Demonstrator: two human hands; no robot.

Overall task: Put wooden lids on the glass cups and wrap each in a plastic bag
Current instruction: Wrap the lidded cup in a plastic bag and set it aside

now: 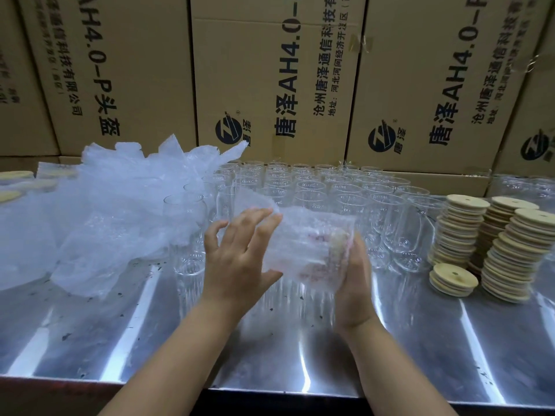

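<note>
Steel tabletop (420, 340), shiny w/ glare streaks and dark specks, fills the lower frame. Across the top we see a wall of brown cardboard boxes (270, 70) w/ black print. Centre frame: bagged cup (306, 244) lies sideways btwn both hands above the table, its wooden lid end toward frame right. Left hand (237, 253): fingers straight and spread, flat on the bag, thumb under it. Right hand (354, 283) cups the lid end; fingers show pink thru the plastic, curled round the cup. Behind them, rows of bare glass cups (315, 187), upright. Left of frame: heap of clear plastic bags (120, 205). Right: stacks of wooden lids (462, 232), one short stack in front. Far left edge: lidded cups (15, 175), blurry.
</note>
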